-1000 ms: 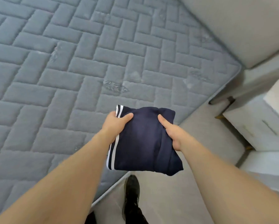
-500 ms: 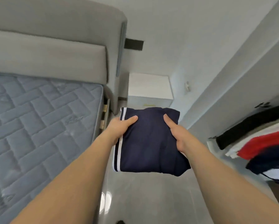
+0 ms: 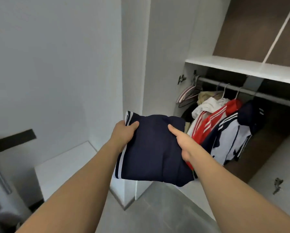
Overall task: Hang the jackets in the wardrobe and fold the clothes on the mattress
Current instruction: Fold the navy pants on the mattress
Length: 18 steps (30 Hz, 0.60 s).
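A folded navy garment (image 3: 154, 148) with white stripes along its left edge is held up in front of me by both hands. My left hand (image 3: 124, 133) grips its upper left edge, thumb on top. On the right side my right hand (image 3: 182, 143) grips it, thumb pressed flat on the cloth. Behind it stands the open wardrobe (image 3: 241, 68), where several jackets (image 3: 224, 125) in white, red and navy hang from a metal rail (image 3: 241, 89). The mattress is out of view.
Spare hangers (image 3: 188, 95) dangle at the rail's left end. A white shelf (image 3: 251, 66) sits above the rail. A white nightstand (image 3: 61, 167) stands at lower left by the wall. An open wardrobe door (image 3: 275, 182) with a hinge is at right. Grey floor lies below.
The view has swung from the mattress past the nightstand to the open wardrobe. Both hands keep the same hold on the folded navy garment, now carried in front of the hanging jackets.
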Tool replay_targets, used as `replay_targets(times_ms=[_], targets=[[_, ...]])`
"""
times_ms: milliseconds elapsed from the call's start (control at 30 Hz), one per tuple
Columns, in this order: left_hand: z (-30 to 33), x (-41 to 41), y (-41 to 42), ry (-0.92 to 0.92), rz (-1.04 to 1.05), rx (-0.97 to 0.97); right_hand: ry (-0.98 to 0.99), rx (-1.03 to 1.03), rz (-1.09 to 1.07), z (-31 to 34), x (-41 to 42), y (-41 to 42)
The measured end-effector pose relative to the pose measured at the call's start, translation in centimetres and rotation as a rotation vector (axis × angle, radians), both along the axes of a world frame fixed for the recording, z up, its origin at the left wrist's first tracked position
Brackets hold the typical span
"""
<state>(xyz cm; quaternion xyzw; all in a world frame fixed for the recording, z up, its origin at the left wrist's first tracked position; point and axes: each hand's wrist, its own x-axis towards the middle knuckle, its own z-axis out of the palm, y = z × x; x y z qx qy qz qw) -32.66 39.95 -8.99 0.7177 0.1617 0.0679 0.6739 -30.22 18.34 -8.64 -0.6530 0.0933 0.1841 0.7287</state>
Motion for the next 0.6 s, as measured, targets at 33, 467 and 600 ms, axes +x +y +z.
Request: replay_targets(times_ms=[33,467,600], targets=[[1.6,2.5,-1.3,-0.029,-0.037,-0.004,-0.034,0.012,-0.054,1.5,1.3,-1.3],[22.7,28.8,-19.7,-0.398,-0.314,0.109,-0.437,0.071,-0.441,20.0,19.4,-17.9],[27.4,35.3,-22.4,-0.464,-0.303,0.133,-0.513,0.057,-0.447,24.5,25.7,-20.7]])
